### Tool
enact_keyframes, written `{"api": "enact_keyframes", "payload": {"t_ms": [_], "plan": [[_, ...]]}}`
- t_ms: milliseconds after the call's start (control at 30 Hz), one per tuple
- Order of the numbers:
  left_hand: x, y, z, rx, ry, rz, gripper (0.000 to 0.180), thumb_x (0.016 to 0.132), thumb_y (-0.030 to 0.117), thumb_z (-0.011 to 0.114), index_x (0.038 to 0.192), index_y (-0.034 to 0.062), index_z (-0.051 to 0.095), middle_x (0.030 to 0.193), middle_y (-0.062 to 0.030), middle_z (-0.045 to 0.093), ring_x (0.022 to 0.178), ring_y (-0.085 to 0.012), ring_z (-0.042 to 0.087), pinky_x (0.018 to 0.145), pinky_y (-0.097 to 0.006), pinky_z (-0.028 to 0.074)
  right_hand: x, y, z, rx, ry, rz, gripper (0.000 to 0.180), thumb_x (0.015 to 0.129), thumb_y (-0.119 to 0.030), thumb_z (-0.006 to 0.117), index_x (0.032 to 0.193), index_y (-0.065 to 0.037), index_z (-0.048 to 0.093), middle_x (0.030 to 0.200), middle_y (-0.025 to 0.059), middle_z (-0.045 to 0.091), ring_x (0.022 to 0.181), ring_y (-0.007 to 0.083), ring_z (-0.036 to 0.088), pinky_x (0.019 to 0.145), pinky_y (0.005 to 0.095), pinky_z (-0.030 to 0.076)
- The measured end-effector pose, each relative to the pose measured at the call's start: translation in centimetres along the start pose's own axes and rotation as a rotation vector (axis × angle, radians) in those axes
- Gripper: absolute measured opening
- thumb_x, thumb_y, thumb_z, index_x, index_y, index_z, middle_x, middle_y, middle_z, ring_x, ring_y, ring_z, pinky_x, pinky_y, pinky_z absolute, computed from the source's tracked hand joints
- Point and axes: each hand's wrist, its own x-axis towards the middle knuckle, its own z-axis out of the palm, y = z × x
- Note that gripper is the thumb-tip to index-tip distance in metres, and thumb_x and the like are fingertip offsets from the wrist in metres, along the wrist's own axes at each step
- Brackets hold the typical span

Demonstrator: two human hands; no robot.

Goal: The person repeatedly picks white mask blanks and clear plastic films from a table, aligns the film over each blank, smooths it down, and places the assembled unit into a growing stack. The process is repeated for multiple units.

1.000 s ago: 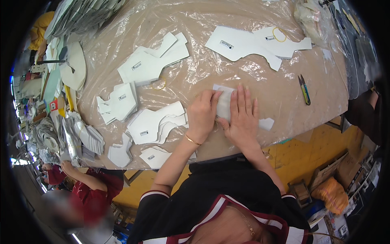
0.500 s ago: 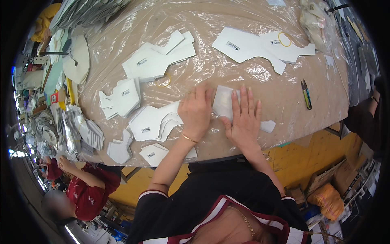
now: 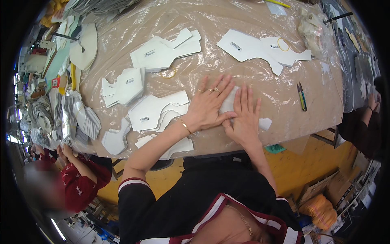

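The table, covered by wrinkled clear plastic sheeting over a brown surface, is seen to fill the upper two thirds of the frame; its near edge is curved across the middle, just above the person's torso. Open surface is noted at centre top and to the right of the hands, up to the small snips at right of centre.

Stacks of white cut pieces are recorded: a long stack at upper right with a yellow ring lying on it, a stack at upper centre, a stack at left of centre, and a stack just left of the hands. Smaller pieces are seen overhanging the near edge at lower left. Grey pieces are piled at the left edge.

Both forearms are seen entering from the lower centre. The left hand is laid flat, fingers spread and extended, on a small white piece at frame centre. The right hand is laid flat beside it, fingers straight and together, on the same piece. Neither hand is closed; the piece is pressed under open palms, not gripped. The thumbs are touching or nearly so. A small white scrap lies just right of the right hand.

Another person's sleeve, red, is seen at lower left.
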Motion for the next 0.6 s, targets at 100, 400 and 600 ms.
{"api": "enact_keyframes", "payload": {"t_ms": [100, 400, 600], "plan": [[-1.0, 0.2, 0.1, 0.081, 0.151, -0.055, 0.083, 0.093, 0.064, 0.036, 0.152, 0.0048, 0.03, 0.161, -0.0142, 0.021, 0.15, -0.0284, 0.016, 0.119, -0.052, 0.0, -1.6, 0.2, 0.1, -0.097, 0.143, -0.049, 0.08, 0.09, -0.05, 0.052, 0.152, -0.005, 0.028, 0.161, 0.0157, 0.018, 0.15, 0.0331, 0.014, 0.117, 0.0581, 0.005], [-2.4, 1.1, 1.2, -0.101, 0.071, -0.029, 0.07, 0.096, 0.05, 0.041, 0.148, 0.0034, 0.036, 0.159, -0.0168, 0.025, 0.148, -0.0312, 0.02, 0.119, -0.052, 0.006, -1.9, 0.7, -2.7, -0.203, -0.273, -0.28, 0.068, 0.096, -0.041, 0.051, 0.151, -0.007, 0.031, 0.159, 0.0127, 0.025, 0.147, 0.0329, 0.021, 0.119, 0.0534, 0.011], [-0.9, 1.4, 2.3, -0.14, 0.315, -0.202, 0.069, 0.094, 0.044, 0.043, 0.144, -0.0035, 0.039, 0.158, -0.0201, 0.025, 0.148, -0.0308, 0.021, 0.119, -0.053, 0.005, 2.1, 1.9, -1.8, -0.161, -0.046, -0.294, 0.059, 0.098, -0.03, 0.045, 0.15, -0.006, 0.033, 0.159, 0.012, 0.027, 0.148, 0.0301, 0.022, 0.12, 0.051, 0.01]]}}
